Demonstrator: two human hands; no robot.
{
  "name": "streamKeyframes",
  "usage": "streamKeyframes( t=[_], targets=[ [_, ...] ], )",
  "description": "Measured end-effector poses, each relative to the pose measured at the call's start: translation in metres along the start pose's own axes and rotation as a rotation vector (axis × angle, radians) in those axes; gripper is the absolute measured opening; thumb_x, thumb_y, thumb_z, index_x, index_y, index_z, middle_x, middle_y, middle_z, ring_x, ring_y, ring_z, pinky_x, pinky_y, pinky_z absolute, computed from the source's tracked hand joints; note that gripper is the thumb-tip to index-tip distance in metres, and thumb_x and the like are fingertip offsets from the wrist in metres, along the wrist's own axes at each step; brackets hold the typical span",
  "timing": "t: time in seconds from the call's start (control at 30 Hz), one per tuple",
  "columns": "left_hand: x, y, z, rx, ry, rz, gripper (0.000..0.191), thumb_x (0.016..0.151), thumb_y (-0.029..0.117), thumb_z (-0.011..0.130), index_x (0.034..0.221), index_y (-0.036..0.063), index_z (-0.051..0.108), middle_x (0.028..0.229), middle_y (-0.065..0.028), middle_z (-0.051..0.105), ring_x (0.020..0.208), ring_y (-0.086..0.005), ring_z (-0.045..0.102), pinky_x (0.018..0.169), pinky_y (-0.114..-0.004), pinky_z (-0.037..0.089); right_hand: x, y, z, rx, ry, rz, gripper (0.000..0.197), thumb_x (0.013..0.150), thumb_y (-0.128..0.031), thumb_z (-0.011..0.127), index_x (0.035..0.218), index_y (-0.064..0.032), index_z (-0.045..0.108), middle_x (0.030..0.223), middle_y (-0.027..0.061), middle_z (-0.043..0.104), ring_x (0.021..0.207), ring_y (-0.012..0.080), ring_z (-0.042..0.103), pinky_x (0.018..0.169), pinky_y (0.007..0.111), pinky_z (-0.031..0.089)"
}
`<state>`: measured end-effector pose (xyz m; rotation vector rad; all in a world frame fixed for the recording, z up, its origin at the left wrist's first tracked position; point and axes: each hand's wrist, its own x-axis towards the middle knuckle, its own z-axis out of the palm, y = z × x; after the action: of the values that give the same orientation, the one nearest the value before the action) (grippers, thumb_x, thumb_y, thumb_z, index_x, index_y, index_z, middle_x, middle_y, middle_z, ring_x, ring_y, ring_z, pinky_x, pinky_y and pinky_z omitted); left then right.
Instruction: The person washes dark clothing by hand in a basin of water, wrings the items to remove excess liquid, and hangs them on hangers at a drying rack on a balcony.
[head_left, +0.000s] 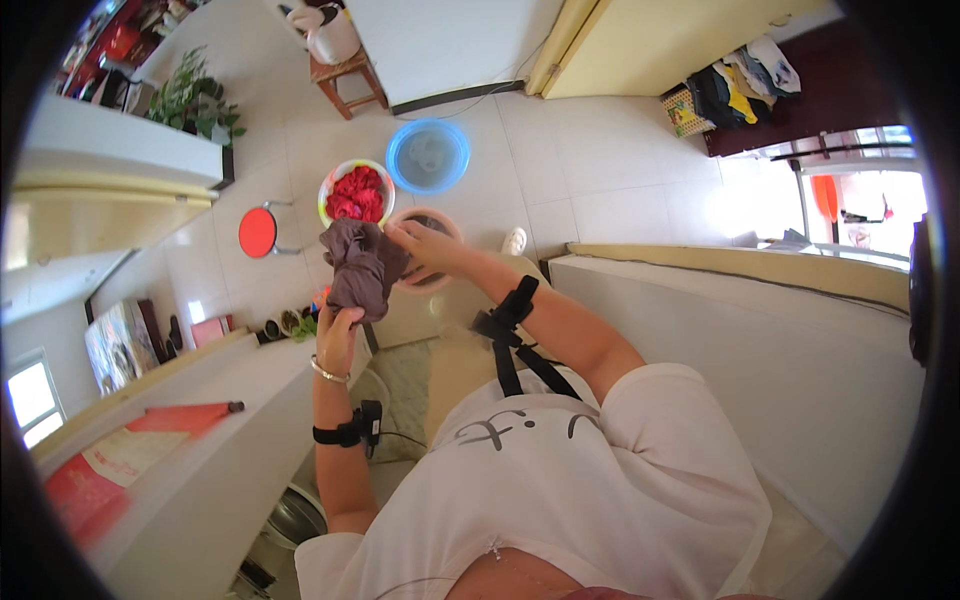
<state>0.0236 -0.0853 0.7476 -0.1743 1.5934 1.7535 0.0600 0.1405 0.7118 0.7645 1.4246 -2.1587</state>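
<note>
A bunched brown-purple cloth (367, 274) hangs between my two hands, held above the floor. My left hand (341, 334) grips its lower end, with a bangle on that wrist. At the upper right edge of the cloth, the fingers of my right hand (427, 246) pinch the fabric. Partly behind my right hand is a pink basin (453, 227) with something dark inside; my hand and the cloth hide much of it. Just beyond the cloth stands a light-rimmed basin (323, 201) filled with red cloth (356, 193). A blue basin (463, 159) beside it holds cloudy-looking water.
A red-topped round stool (257, 232) stands left of the basins. Beyond them, a wooden stool (347, 79) carries a white kettle (334, 37). Low walls flank me, the right one (675, 300) running close by. Potted plants (195, 101) and piled clothes (739, 82) are farther off.
</note>
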Motion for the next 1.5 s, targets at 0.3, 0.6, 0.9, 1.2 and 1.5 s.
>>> streamKeyframes(
  t=[0.3,0.6,0.9,1.2,1.5],
  targets=[
    [0.110,0.019,0.059,0.265,-0.153,0.278,0.014,0.072,-0.006,0.048,0.086,-0.0027,0.050,0.092,-0.0107,0.055,0.072,-0.0209,0.055,0.070,-0.035,0.051,0.041,-0.057,-0.138,0.108,-0.194,-0.258,0.060,0.076,-0.019,0.070,0.129,-0.0093,0.042,0.120,0.0109,0.052,0.110,0.0235,0.052,0.091,0.035,0.045],
    [0.223,0.099,0.253,0.171,-0.244,0.042,0.016,0.079,0.009,0.050,0.089,-0.0032,0.055,0.087,-0.0103,0.057,0.085,-0.0202,0.059,0.077,-0.036,0.052,-0.019,-0.190,-0.306,0.255,0.143,-0.321,0.043,0.083,-0.019,0.064,0.121,-0.0078,0.048,0.113,0.0053,0.056,0.105,0.0146,0.053,0.088,0.033,0.045],
    [0.338,0.110,0.460,0.477,-0.502,-0.229,0.024,0.084,0.013,0.045,0.098,-0.0030,0.056,0.095,-0.0129,0.060,0.086,-0.0232,0.060,0.077,-0.040,0.051,-0.103,-0.218,-0.452,0.186,0.601,-0.797,0.029,0.081,-0.004,0.061,0.110,-0.0079,0.059,0.102,0.0052,0.059,0.097,0.0157,0.054,0.085,0.031,0.046],
    [0.426,0.073,0.621,0.961,-0.825,-0.235,0.034,0.088,0.032,0.056,0.114,0.0101,0.056,0.103,-0.0041,0.062,0.091,-0.0181,0.061,0.072,-0.031,0.049,-0.206,-0.242,-0.564,0.013,0.968,-0.947,0.029,0.080,0.004,0.055,0.106,-0.0077,0.059,0.101,0.0018,0.060,0.091,0.0129,0.055,0.082,0.028,0.045],
    [0.430,0.053,0.824,0.995,-1.211,-0.093,0.061,0.085,0.024,0.064,0.134,0.0030,0.033,0.124,-0.0180,0.050,0.089,-0.0198,0.062,0.070,-0.031,0.052,-0.267,-0.216,-0.622,-0.021,1.306,-0.553,0.025,0.078,0.007,0.053,0.097,-0.0077,0.061,0.097,0.0008,0.060,0.086,0.0135,0.057,0.080,0.026,0.045]
  ],
)
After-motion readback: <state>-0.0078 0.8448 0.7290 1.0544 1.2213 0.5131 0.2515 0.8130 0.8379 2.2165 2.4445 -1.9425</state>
